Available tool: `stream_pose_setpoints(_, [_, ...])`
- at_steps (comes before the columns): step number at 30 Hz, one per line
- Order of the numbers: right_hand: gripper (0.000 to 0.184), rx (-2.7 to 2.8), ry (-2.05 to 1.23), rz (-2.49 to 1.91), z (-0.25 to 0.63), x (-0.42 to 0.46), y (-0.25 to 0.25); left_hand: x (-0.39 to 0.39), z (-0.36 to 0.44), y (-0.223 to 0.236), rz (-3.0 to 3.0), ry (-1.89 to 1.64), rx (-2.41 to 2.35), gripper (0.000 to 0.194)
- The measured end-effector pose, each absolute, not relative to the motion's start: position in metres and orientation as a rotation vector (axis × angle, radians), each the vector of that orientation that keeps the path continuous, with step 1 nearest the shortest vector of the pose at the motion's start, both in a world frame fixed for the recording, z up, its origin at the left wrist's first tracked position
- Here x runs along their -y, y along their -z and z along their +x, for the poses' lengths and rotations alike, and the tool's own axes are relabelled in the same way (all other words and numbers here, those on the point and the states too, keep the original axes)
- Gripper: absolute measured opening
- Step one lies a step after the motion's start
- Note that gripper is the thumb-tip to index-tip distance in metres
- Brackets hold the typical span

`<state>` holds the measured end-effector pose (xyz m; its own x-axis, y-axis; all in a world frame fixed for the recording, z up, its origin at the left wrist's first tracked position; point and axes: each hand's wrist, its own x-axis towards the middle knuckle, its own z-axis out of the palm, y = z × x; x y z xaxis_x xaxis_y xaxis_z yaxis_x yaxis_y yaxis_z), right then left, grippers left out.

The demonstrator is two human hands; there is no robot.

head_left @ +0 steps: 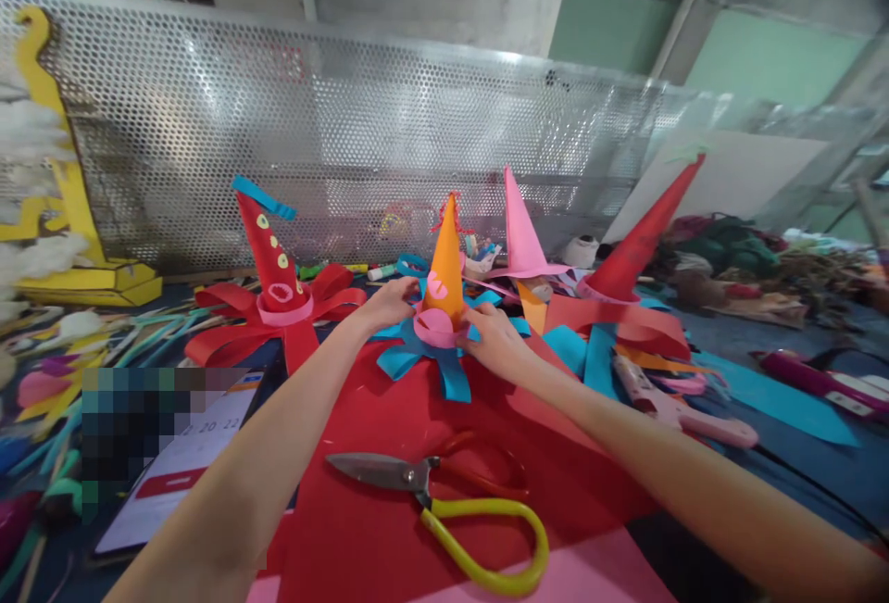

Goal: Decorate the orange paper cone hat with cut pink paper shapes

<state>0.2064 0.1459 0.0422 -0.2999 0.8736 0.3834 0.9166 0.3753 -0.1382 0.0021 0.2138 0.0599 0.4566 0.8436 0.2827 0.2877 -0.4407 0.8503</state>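
Observation:
An orange paper cone (444, 268) with a pink band at its base stands on curled blue paper strips (425, 358), on a red paper sheet (389, 464). My left hand (389, 300) touches the cone's base from the left, fingers curled against it. My right hand (490, 337) presses on the base from the right, fingers bent on the pink band. Both arms reach forward across the red sheet.
Scissors with yellow and red handles (458, 510) lie on the red sheet near me. A red cone figure (272, 279) stands to the left, a pink cone (520, 232) and a tall red cone (643, 242) to the right. A pink glue gun (670, 404), a phone (181, 464) and a perforated metal screen (347, 140) are around.

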Motion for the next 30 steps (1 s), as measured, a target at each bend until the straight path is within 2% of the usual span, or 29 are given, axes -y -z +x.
stream_pose_setpoints(6, [0.019, 2.307, 0.077, -1.447, 0.224, -0.154, -0.049, -0.208, 0.020, -0.072, 2.017, -0.901, -0.855, 0.031])
stream_pose_setpoints(15, [0.004, 2.222, 0.095, -1.361, 0.242, -0.147, -0.095, -0.209, 0.038, -0.114, 2.047, -0.923, -0.679, 0.039])
stream_pose_setpoints(22, [0.004, 2.201, 0.095, -1.255, 0.227, -0.137, -0.145, -0.204, 0.024, -0.160, 2.107, -0.979, -0.705, 0.041])
stream_pose_setpoints(25, [0.004, 2.259, 0.066, -1.167, 0.231, -0.140, -0.143, -0.191, 0.020, -0.152, 2.122, -1.089, -0.923, 0.045])
stream_pose_setpoints(28, [0.007, 2.380, -0.003, -1.036, 0.234, -0.145, -0.121, -0.168, 0.018, -0.122, 2.077, -1.126, -1.134, 0.048])
stream_pose_setpoints(30, [0.008, 2.459, -0.068, -0.953, 0.235, -0.147, -0.100, -0.152, 0.017, -0.099, 2.033, -1.117, -1.257, 0.042])
